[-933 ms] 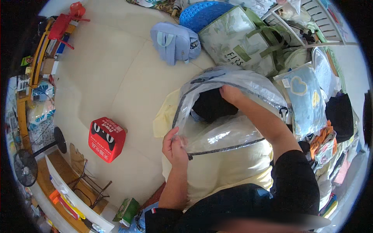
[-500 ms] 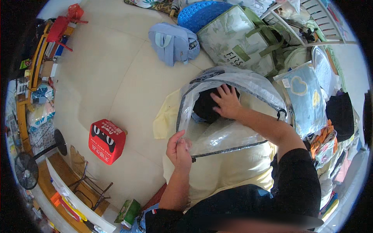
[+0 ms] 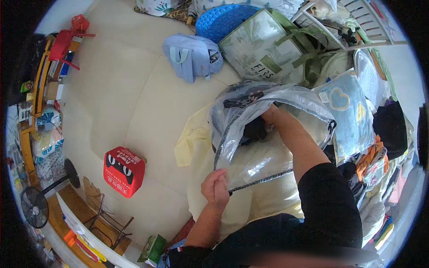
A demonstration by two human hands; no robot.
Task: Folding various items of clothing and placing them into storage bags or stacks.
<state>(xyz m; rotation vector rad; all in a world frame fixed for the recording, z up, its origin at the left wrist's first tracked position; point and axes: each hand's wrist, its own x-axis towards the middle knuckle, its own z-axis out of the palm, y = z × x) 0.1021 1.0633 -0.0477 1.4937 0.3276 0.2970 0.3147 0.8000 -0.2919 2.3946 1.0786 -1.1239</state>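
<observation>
A clear plastic storage bag (image 3: 257, 167) with dark edging lies in front of me, its mouth turned toward me. My left hand (image 3: 215, 188) is closed on the edging at the near left corner of the mouth. My right hand (image 3: 268, 112) reaches through the opening toward the far side of the bag, its fingers mostly hidden by plastic folds. Below it, inside the bag, lies a dark bundle of cloth (image 3: 254, 131). A pale yellow cloth (image 3: 194, 138) spreads under the bag and toward my body.
Beyond the bag are a light blue backpack (image 3: 192, 56) and a large leaf-patterned bag (image 3: 259, 49). At right, a packaged blue textile (image 3: 348, 111) lies among heaped clothes. A red box-shaped stool (image 3: 124, 172) stands on the floor at left, near a black fan (image 3: 35, 207).
My right hand has moved from lying spread on the dark cloth to deeper in the bag. The far plastic has bunched up, and the left hand still grips the edge.
</observation>
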